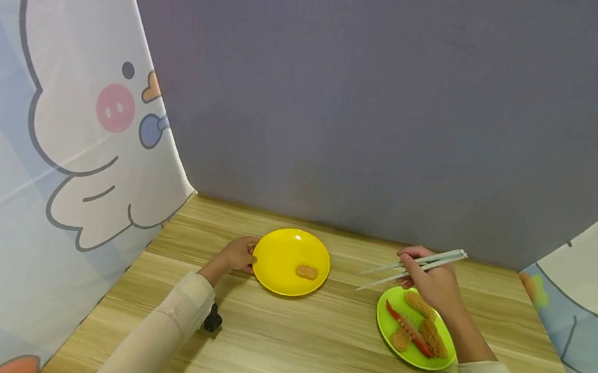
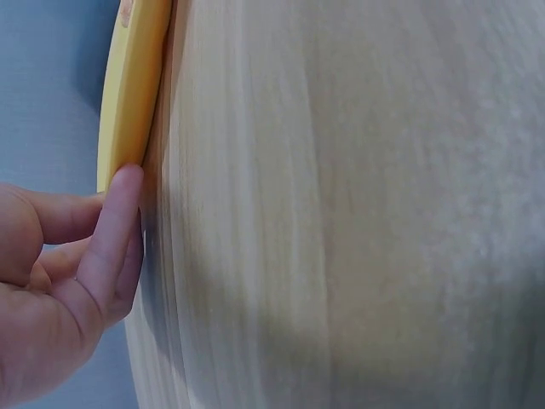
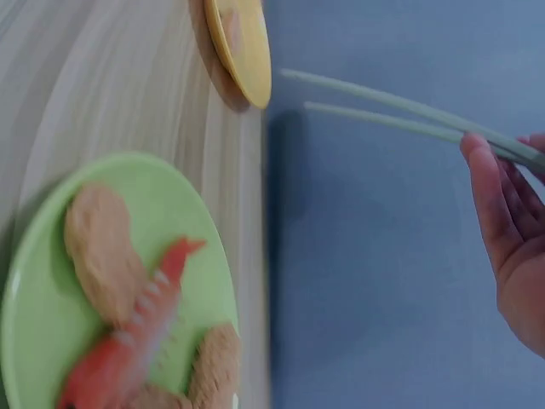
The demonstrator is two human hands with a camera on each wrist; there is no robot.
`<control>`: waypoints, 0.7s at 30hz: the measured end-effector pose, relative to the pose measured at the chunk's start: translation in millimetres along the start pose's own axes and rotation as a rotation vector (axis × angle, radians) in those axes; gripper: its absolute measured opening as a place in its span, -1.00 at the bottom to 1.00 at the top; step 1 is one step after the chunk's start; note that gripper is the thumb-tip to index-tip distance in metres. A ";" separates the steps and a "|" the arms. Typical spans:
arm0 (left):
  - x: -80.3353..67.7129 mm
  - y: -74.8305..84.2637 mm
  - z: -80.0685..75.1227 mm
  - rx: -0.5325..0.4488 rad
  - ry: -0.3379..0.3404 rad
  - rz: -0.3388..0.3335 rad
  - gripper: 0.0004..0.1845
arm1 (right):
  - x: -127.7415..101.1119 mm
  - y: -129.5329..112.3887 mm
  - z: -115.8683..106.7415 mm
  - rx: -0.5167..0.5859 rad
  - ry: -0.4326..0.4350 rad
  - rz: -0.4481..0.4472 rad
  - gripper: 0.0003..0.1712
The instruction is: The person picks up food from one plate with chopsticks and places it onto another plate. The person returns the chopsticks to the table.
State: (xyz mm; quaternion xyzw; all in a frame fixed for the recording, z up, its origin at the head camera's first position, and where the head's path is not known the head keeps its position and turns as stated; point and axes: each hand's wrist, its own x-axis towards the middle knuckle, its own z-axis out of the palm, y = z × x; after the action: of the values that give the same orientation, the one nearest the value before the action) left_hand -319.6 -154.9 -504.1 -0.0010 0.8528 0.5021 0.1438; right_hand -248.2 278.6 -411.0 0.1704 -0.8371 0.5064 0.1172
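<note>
- Currently, chopsticks (image 1: 415, 265) are pinched in the right hand (image 1: 435, 281), tips apart, empty, above green plate (image 1: 388, 329), lower right.
- Yellow plate (image 1: 281, 267), centre frame, is steadied at its rim by left hand (image 1: 236, 254) fingertips.
- One brown piece (image 1: 307, 271) lies on it.
- Judged next: tips lowered onto green-plate food (image 1: 420, 304).

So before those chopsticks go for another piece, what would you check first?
1. Chopsticks held in right hand: ok.
2. Chopstick tips empty and apart: ok.
3. Left hand touching the yellow plate rim: ok.
4. Room on the yellow plate beside its one brown piece: ok.
5. Food left on the green plate, including a shrimp: ok.
6. How firmly the chopsticks are held: cannot tell.
</note>
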 end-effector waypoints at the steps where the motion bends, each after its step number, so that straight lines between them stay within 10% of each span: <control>1: -0.1 -0.1 0.1 0.002 0.000 0.001 -0.40 | -1.6 -0.9 -3.9 -0.015 -0.021 -0.003 -0.76; 21: -2.6 1.6 0.9 -0.003 0.007 0.010 -0.40 | -21.1 2.9 -57.3 -0.146 -0.317 -0.006 -0.84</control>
State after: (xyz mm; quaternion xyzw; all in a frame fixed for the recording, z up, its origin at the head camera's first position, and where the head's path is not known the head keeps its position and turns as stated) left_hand -317.1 -153.7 -502.5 0.0015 0.8527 0.5039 0.1381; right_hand -228.7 334.2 -394.8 0.2419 -0.8791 0.4107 -0.0027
